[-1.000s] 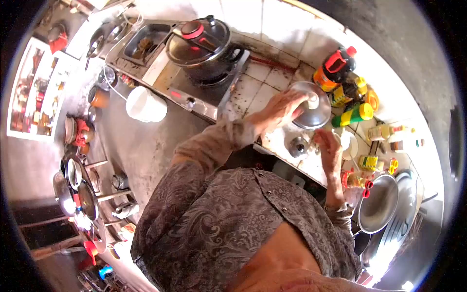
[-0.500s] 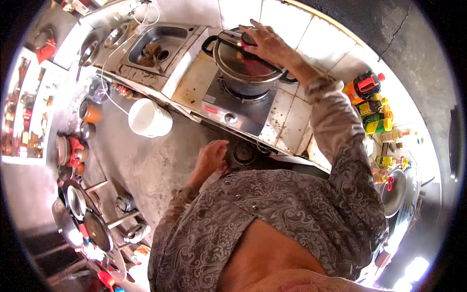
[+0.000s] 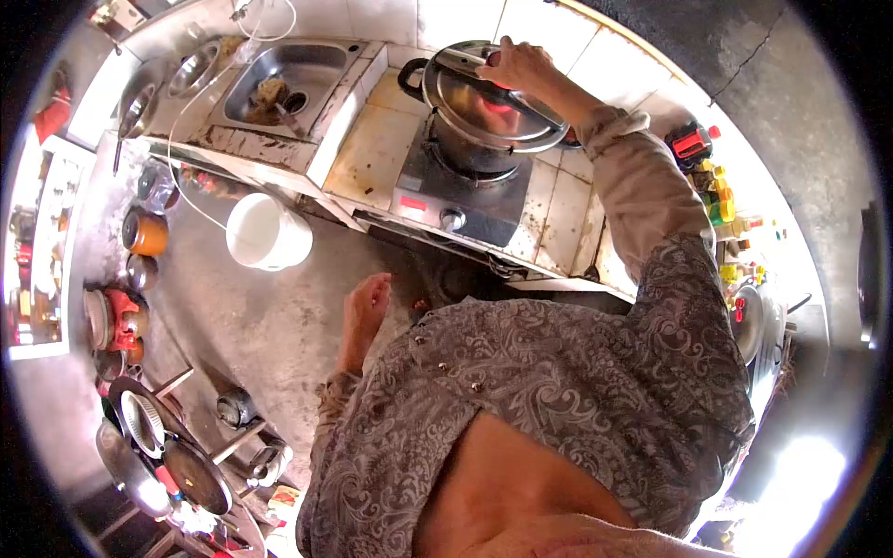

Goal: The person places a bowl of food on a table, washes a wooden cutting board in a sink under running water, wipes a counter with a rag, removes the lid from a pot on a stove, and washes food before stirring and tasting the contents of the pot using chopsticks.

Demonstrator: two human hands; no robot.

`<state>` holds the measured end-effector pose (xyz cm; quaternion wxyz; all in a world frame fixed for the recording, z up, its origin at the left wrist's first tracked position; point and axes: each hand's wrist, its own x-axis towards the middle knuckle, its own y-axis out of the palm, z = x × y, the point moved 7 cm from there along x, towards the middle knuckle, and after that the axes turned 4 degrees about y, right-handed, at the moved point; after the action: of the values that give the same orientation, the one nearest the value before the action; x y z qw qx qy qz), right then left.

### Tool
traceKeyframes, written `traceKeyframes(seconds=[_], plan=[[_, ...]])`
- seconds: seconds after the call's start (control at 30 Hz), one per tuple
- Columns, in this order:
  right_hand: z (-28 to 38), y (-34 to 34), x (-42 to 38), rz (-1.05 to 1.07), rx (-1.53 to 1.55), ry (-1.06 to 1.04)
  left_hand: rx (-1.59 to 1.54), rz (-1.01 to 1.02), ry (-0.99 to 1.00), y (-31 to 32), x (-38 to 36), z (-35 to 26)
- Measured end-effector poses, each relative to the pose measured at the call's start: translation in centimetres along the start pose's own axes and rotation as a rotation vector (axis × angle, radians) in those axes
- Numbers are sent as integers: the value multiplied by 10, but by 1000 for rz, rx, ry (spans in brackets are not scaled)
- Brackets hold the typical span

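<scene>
My right hand (image 3: 526,73) is closed on the knob of a pot lid (image 3: 484,107), which is glass with a metal rim. The lid sits over a large metal pot (image 3: 470,153) with black side handles. Under the pot is a gas stove (image 3: 460,200) with a single knob on its front, standing on the tiled counter (image 3: 372,163). My left hand (image 3: 366,312) hangs low in front of my body, away from the counter, fingers curled in with nothing showing in them.
Left of the stove is a metal sink (image 3: 312,70) with a brownish clump in it. A white bucket (image 3: 268,232) stands on the floor. Bottles (image 3: 718,200) line the counter's right side. Pans and lids (image 3: 191,465) rest on a rack at lower left.
My right hand has gone from lying spread over the lid to gripping its knob. My left hand has moved left and slightly down, and the view has shifted a little.
</scene>
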<state>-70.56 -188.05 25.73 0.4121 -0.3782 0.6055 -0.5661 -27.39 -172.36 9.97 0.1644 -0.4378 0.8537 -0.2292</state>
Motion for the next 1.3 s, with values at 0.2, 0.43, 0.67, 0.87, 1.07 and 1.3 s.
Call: traceKeyframes(seconds=[0.2, 0.43, 0.67, 0.87, 1.07, 1.3], plan=[[4, -8, -16, 260, 147, -198, -159, -23, -18, 9, 1, 8], [-13, 6, -11, -51, 38, -249, -153, -58, -33, 9, -4, -22], [-12, 4, -11, 6, 112, -194, -222, 15, 96, -20, 69, -23], [-14, -18, -13, -76, 194, -79, -276, 61, 136, -70, 148, 19], [-57, -107, -53, -154, 608, 7, -225, 215, 118, -114, 218, 36], [-95, -161, -180, -198, 560, 448, -145, 422, -179, -158, 296, 15]])
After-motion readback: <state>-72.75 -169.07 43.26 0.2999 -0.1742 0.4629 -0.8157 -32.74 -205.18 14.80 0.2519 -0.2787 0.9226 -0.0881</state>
